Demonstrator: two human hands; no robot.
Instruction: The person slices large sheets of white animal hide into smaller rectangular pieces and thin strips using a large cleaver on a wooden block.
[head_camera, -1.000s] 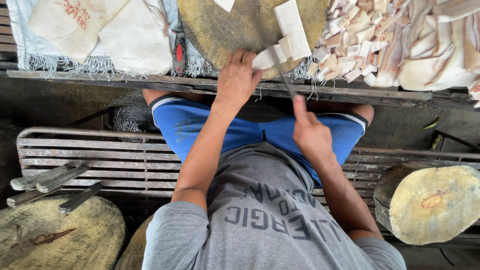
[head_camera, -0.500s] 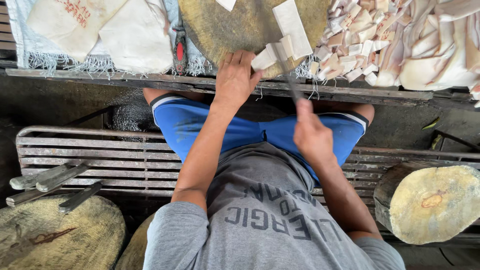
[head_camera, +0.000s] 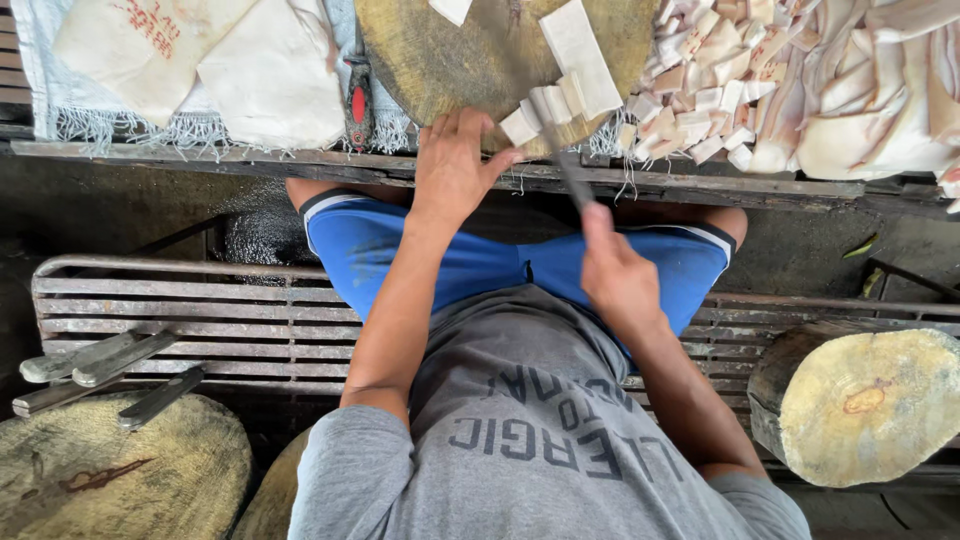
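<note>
The left hand (head_camera: 452, 165) rests fingers spread on the near edge of the round block (head_camera: 470, 55), fingertips pressing the cut end of the white strip (head_camera: 565, 70); the strip's long axis runs from that hand away toward the block's far right edge; the right hand (head_camera: 615, 270), fist closed on the knife (head_camera: 570, 170), is just right of it; the strip is pale, flat, sliced into small blocks at its near end.

Grey short-sleeved T-shirt (head_camera: 540, 440), dark printed lettering on chest; blue shorts (head_camera: 480, 265), white-and-dark hem trim.
</note>
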